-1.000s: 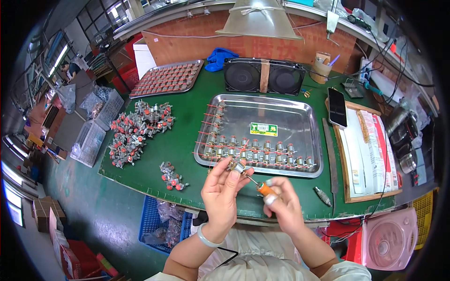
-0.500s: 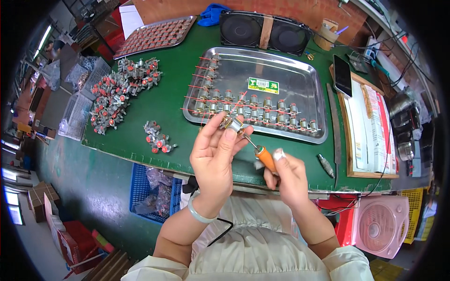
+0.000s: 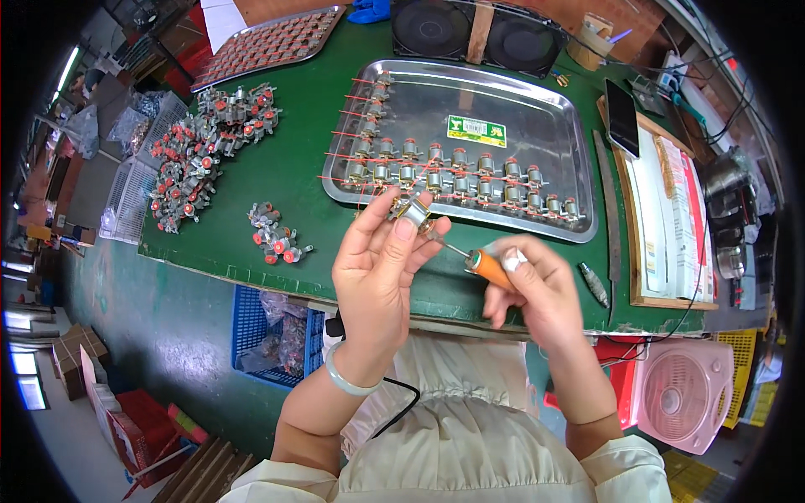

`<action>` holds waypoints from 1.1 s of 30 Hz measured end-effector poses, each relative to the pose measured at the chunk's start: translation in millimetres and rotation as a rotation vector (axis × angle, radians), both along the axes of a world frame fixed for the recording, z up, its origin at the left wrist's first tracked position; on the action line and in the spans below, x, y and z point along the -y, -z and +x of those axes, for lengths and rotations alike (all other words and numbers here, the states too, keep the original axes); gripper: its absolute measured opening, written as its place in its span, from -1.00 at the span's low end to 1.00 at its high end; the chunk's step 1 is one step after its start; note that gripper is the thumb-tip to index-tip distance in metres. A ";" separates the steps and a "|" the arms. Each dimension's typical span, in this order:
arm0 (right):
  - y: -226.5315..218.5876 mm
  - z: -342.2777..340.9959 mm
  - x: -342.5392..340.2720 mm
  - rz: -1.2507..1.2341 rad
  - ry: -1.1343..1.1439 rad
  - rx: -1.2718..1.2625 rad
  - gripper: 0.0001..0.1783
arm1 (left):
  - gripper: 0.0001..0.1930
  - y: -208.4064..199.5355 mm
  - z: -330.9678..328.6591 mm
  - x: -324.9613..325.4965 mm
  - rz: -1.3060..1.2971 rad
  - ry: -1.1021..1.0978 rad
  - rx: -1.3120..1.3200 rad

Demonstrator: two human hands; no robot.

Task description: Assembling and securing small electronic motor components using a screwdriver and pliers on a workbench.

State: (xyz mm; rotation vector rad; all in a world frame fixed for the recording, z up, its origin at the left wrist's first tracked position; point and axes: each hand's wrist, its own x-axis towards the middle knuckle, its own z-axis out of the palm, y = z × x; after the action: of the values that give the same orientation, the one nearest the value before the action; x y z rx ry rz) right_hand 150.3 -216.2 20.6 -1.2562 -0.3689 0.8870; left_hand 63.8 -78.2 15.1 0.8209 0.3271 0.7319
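Between the thumb and fingers of my left hand [image 3: 379,260] is a small silver motor [image 3: 412,211], held above the near edge of a metal tray [image 3: 537,109]. My right hand [image 3: 537,289] is closed round the orange handle of a screwdriver [image 3: 493,270]. Its thin shaft points left toward the motor's end by my left fingertips; whether the tip touches is hidden. A white wrap covers my right thumb tip. Inside the tray, small motors [image 3: 459,159] with red wires stand in rows along the left and near sides.
Loose motors with red caps form a large pile [image 3: 189,159] and a small cluster [image 3: 277,236] on the green table [image 3: 319,109]. A second filled tray [image 3: 272,50] lies far left. Black fans [image 3: 432,29], a phone [image 3: 621,119], a flat file [image 3: 607,218] and a clipboard [image 3: 637,226] are around.
My right hand and the screwdriver have shifted right, and the handle lies flatter. My left hand keeps the motor, having moved slightly left. The view has shifted a little.
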 end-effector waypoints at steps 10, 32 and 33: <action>-18.0 28.7 -5.4 0.097 0.139 0.954 -0.63 | -0.69 36.0 -7.3 -24.2 0.753 0.343 -0.286; -11.4 33.3 -40.0 0.046 0.149 0.770 -0.62 | -0.74 39.9 -3.1 -23.2 0.773 0.295 -0.310; -14.1 33.8 -40.4 -0.043 0.149 0.714 -0.62 | -0.74 39.3 -3.0 -22.6 0.773 0.296 -0.308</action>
State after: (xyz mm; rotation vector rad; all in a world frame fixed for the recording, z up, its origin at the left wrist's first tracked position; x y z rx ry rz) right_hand 184.1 -175.8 34.8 -1.5974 -0.8081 0.2940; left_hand 60.8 -55.5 -24.1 1.6853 0.1818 0.4396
